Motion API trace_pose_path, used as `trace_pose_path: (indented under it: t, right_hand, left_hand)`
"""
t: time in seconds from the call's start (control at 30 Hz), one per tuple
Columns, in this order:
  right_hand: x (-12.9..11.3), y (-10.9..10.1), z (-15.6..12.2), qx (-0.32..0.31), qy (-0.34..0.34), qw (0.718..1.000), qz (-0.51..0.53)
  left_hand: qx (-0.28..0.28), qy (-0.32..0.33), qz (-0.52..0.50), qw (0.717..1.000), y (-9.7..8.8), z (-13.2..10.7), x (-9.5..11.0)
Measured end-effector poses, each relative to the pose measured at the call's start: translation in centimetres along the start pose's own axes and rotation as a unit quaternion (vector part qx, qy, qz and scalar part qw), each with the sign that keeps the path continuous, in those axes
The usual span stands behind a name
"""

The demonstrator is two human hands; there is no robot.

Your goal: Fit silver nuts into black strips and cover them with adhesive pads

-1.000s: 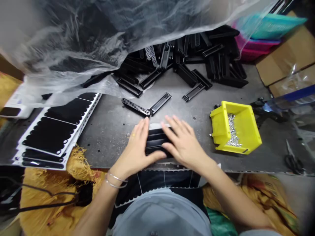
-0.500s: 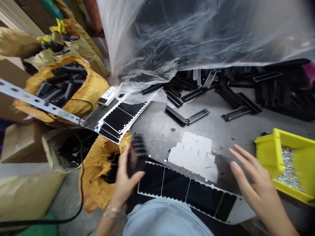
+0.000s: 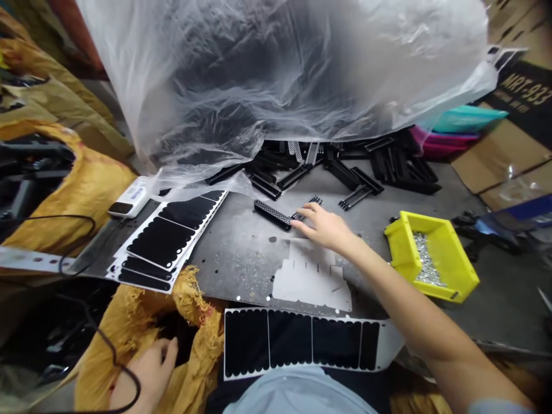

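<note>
My right hand (image 3: 323, 225) lies flat and open on the grey metal table (image 3: 233, 259), its fingertips at a black slotted bar (image 3: 308, 207) and beside a black perforated bar (image 3: 272, 214). My left hand (image 3: 149, 376) is low at the mouth of a yellow woven sack (image 3: 190, 322), partly hidden, and I cannot see anything in it. A black scalloped sheet on white backing (image 3: 302, 339) lies along the near table edge. A stack of similar sheets (image 3: 166, 238) lies at the left.
A heap of black bars (image 3: 379, 172) lies partly under a clear plastic sheet (image 3: 259, 75). A yellow bin of small silver parts (image 3: 431, 256) stands at right. A white power bank (image 3: 129, 198) sits at the left, with a black cable (image 3: 116, 356) crossing the sack.
My left hand has dropped from the table to the sack, and the black stack it held no longer shows. My right hand has reached forward to the bars. The view has swung.
</note>
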State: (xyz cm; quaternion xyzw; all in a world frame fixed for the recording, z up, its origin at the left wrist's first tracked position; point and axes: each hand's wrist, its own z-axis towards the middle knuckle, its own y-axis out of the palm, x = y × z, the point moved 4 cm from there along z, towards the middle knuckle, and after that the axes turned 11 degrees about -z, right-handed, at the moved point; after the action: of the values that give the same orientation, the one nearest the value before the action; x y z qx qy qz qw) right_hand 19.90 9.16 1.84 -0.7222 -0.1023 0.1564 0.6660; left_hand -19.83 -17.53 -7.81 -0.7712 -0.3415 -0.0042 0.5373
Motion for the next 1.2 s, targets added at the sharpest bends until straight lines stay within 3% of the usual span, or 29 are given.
trace_pose_path:
  t: [0.03, 0.07, 0.17, 0.23, 0.27, 0.3, 0.37, 0.43, 0.5, 0.57, 0.7, 0.8, 0.93, 1.1, 1.2]
  right_hand:
    - [-0.5, 0.1, 0.9, -0.013, -0.009, 1.0, -0.015]
    - [-1.1, 0.3, 1.5, -0.022, -0.018, 0.999, -0.026]
    - [-2.3, 0.9, 0.5, -0.036, -0.037, 0.998, -0.038]
    - [-2.7, 1.3, -2.4, -0.052, -0.052, 0.997, -0.037]
    - [-2.7, 1.6, -4.4, -0.06, -0.062, 0.996, -0.032]
    - [-2.7, 1.8, -6.6, -0.064, -0.074, 0.995, -0.023]
    - [-2.2, 2.1, -10.9, -0.06, -0.086, 0.994, 0.006]
    - [-1.2, 2.3, -14.3, -0.051, -0.089, 0.993, 0.061]
    - [0.6, 2.4, -16.1, -0.041, -0.086, 0.988, 0.119]
    - [2.8, 2.3, -16.3, -0.016, -0.071, 0.988, 0.138]
    - [6.1, 2.0, -13.9, 0.021, -0.05, 0.994, 0.094]
    - [6.1, 1.7, -12.5, -0.012, -0.082, 0.99, 0.114]
    - [5.2, 1.2, -12.6, -0.053, -0.11, 0.978, 0.169]
    - [4.9, 1.5, -13.0, -0.042, -0.078, 0.971, 0.221]
    - [3.7, 2.0, -13.2, -0.024, -0.02, 0.967, 0.254]
  left_hand:
    - [-0.046, 0.014, -0.006, 0.999, -0.5, -1.0, 2.2]
    - [-0.08, 0.083, -0.047, 0.992, -0.9, -1.9, 5.2]
    - [-0.042, 0.342, -0.184, 0.92, -1.9, -3.7, 15.6]
    - [0.029, 0.441, -0.212, 0.872, -1.6, -2.7, 21.2]
    - [0.045, 0.462, -0.204, 0.862, -1.0, -1.5, 23.3]
    - [0.043, 0.479, -0.186, 0.857, -0.3, -0.2, 25.0]
    - [-0.015, 0.515, -0.148, 0.844, 1.4, 2.2, 27.1]
    - [-0.095, 0.533, -0.124, 0.832, 2.8, 3.6, 27.5]
    - [-0.126, 0.527, -0.129, 0.831, 3.4, 4.1, 27.0]
    - [-0.089, 0.497, -0.144, 0.851, 3.2, 4.2, 26.4]
    - [0.02, 0.423, -0.12, 0.898, 3.0, 3.8, 26.6]
    - [0.042, 0.417, -0.111, 0.901, 3.5, 3.2, 27.7]
    - [-0.058, 0.45, -0.143, 0.879, 4.7, 2.3, 28.4]
    - [-0.125, 0.444, -0.177, 0.87, 4.5, 2.1, 28.4]
    - [-0.149, 0.459, -0.184, 0.856, 4.4, 2.0, 28.7]
